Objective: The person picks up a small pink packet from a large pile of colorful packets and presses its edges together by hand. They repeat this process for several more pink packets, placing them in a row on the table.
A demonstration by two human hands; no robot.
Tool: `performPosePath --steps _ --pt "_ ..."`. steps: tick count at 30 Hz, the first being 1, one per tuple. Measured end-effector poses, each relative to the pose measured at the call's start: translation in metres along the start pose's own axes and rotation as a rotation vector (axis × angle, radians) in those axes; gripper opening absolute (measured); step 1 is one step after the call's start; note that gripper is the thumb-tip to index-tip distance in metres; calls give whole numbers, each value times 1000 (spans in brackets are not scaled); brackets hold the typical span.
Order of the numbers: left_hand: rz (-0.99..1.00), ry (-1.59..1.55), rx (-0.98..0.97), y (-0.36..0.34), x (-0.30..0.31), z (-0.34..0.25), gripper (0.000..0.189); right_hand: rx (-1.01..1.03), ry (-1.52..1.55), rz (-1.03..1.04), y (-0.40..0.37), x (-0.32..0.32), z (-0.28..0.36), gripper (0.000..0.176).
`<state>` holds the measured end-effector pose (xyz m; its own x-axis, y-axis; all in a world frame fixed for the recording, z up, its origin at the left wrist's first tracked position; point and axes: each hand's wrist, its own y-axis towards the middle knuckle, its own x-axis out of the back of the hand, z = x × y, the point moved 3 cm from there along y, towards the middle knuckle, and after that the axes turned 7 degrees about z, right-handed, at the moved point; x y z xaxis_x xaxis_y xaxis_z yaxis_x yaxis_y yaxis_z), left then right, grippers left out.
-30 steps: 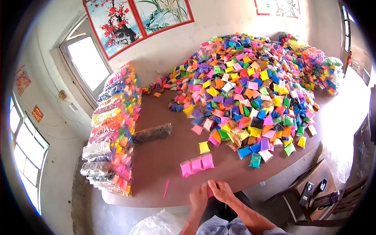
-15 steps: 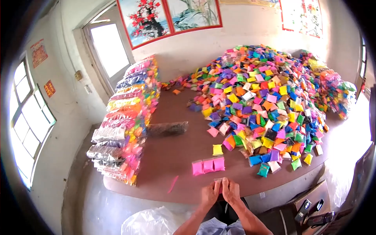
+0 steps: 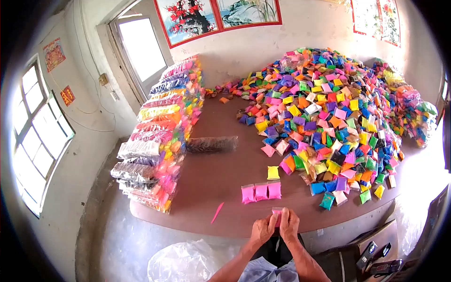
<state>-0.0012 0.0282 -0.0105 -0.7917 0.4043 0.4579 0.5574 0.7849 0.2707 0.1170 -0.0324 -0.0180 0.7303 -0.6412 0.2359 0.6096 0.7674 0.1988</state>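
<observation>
My left hand (image 3: 263, 230) and my right hand (image 3: 289, 223) are close together at the table's near edge. Between their fingertips they pinch a small pink packet (image 3: 277, 211), whose top sticks out above the fingers while its lower part is hidden. Just beyond, three bright pink packets (image 3: 261, 192) lie side by side in a row. A yellow packet (image 3: 273, 173) rests behind that row. To the left of my hands is a thin pink strip (image 3: 217, 212), lying flat on the brown table (image 3: 188, 207).
A large heap of small coloured packets (image 3: 324, 122) covers the table's right side. Long clear bags of packets (image 3: 152, 136) are stacked along the left, with a dark bag (image 3: 211, 144) beside them. Clear plastic (image 3: 183, 263) sits below the near edge.
The view has turned a little left, so everything sits further right. Between my fingers the pink packet now shows more of its top; both hands still hold it.
</observation>
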Motion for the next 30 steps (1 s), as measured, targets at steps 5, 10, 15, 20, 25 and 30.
performPosePath --steps 5,10,15,20,25,30 --pt "-55 26 118 -5 -4 14 35 12 -28 81 3 -4 5 43" --pt "110 17 275 0 -11 30 62 -57 -27 93 8 -10 -32 46" --pt "170 -73 203 -3 -7 9 49 109 5 37 12 -7 -55 38" --pt "57 -60 -19 -6 -15 23 37 57 -10 49 19 -1 -68 50" --pt "106 -94 91 -8 -13 25 39 24 10 111 21 -2 -69 51" --pt "87 -170 -59 -4 -18 31 33 35 -190 98 8 11 -32 49"
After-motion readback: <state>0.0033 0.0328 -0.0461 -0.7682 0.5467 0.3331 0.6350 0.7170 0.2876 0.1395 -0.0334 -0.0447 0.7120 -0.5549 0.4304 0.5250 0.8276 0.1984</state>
